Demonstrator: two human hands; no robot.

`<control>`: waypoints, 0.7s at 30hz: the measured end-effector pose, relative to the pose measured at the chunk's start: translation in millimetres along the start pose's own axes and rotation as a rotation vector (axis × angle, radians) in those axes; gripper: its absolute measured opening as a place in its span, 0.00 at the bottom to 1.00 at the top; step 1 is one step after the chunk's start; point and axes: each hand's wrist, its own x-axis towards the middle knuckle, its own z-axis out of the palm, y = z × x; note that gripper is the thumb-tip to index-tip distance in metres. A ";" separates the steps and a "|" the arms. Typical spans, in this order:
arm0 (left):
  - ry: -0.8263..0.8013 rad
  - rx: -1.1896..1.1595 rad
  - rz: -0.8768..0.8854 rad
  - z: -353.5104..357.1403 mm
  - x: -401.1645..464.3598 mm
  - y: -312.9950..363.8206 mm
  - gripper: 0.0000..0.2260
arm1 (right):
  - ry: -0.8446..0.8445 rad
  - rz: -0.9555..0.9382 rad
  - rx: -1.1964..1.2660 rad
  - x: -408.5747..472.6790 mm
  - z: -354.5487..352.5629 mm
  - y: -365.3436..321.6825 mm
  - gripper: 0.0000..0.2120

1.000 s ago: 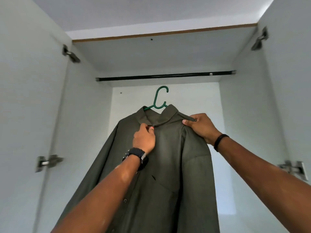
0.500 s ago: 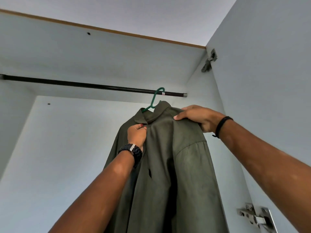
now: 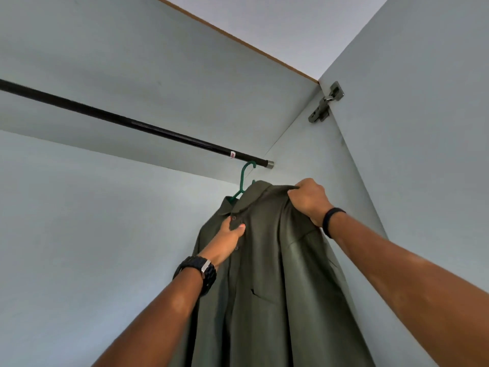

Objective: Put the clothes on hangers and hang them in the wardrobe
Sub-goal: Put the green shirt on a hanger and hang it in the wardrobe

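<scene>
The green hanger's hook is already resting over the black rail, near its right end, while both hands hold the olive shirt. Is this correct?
Not quite. In the head view the green hanger has its hook just below the black rail, not yet over it. The rest holds: it is near the rail's right end, and the left hand and right hand both hold the olive shirt.

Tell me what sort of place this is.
Most likely the inside of a wardrobe: a black rail spans pale panels, a door hinge sits in the corner, and a shirt on a green hanger is raised near the rail.

Olive-green shirt [image 3: 275, 274], teal-green hanger [image 3: 244, 178], black rail [image 3: 132, 124] with a seemingly red-and-white sticker [image 3: 232, 154].
</scene>
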 end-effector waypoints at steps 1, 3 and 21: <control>-0.026 0.000 -0.008 1.7 8.8 -7.4 0.27 | 0.016 0.003 -0.022 7.1 5.5 2.6 0.08; -0.080 0.034 -0.012 7.8 21.9 -22.0 0.30 | 0.038 0.002 -0.070 22.0 17.0 7.6 0.08; -0.179 0.128 0.172 86.2 121.7 -77.1 0.30 | 0.204 -0.101 -0.195 144.0 61.1 34.0 0.14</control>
